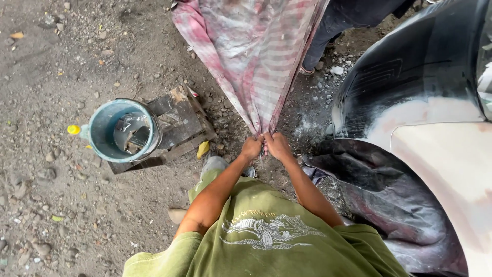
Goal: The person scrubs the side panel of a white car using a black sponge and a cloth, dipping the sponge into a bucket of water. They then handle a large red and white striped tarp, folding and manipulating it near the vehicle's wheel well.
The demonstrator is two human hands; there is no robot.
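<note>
Head view: looking straight down at two bare forearms over gravelly dirt ground [61, 215].
Left hand [251, 147]: closed into a fist, pinching a gathered corner of the cloth.
Right hand [278, 145]: closed likewise, touching the left hand, gripping the same bunched corner.
Cloth [251, 51]: large faded sheet with red and pink stripes; it fans out wide from the hands toward the top edge, where the far end leaves the picture. Who or what holds that end cannot be told.
Handling judgement: soft, limp and light; it folds and bunches readily, with no stiffness. Stains suggest dust, so the surface is likely not slippery.
Hold points: corners and hems, gathered into a bunch as now; a flat mid-panel pinch would probably slip.
Bucket [123, 129]: blue, round, standing on a dark wooden block [177, 123] left of the hands, well apart from the cloth.
Vehicle body [435, 133]: dark panel with pale sanded patches, right of the hands.
Other person: dark trouser leg [328, 31] beside the cloth's far end.
</note>
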